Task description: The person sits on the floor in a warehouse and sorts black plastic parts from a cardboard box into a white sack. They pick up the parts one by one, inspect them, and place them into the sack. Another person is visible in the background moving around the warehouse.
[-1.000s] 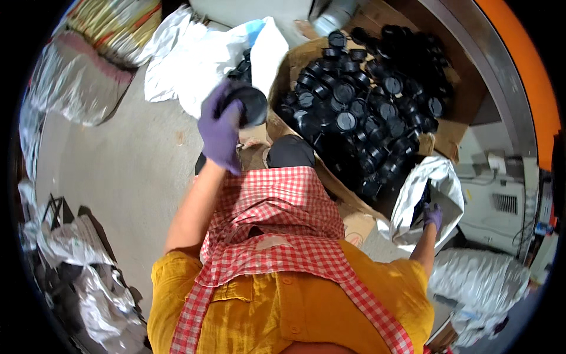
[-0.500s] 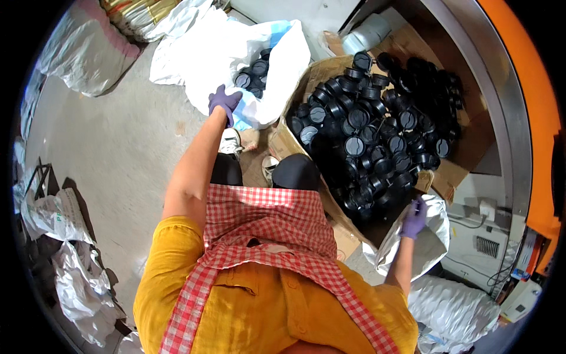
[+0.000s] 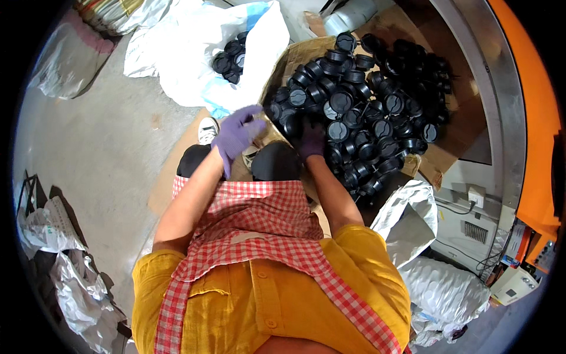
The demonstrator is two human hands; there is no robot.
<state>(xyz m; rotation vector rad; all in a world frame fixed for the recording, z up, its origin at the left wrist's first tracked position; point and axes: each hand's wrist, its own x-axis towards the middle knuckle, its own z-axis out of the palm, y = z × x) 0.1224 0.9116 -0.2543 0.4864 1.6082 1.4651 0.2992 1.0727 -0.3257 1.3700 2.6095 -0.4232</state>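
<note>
A large cardboard box (image 3: 298,48) holds a heap of round black plastic caps (image 3: 365,112). My right hand (image 3: 311,140), in a purple glove, reaches over the near left wall of the box in among the caps; its fingertips are lost in shadow. My left hand (image 3: 237,137), gloved the same, hovers just left of that wall with fingers and thumb apart and nothing seen between them. Beyond it, an open white sack (image 3: 183,56) contains several more black caps (image 3: 231,59).
A smaller white bag (image 3: 407,212) stands against the box's near right corner, with a stuffed white sack (image 3: 448,295) behind it. An orange-edged machine (image 3: 530,106) borders the right side. Plastic bags (image 3: 79,289) lie at the left, and filled sacks (image 3: 71,59) stand at the far left.
My left hand has left the white sack's rim and come nearer, toward the box. My right hand has moved from the small white bag leftward into the caps. The whole view has shifted slightly.
</note>
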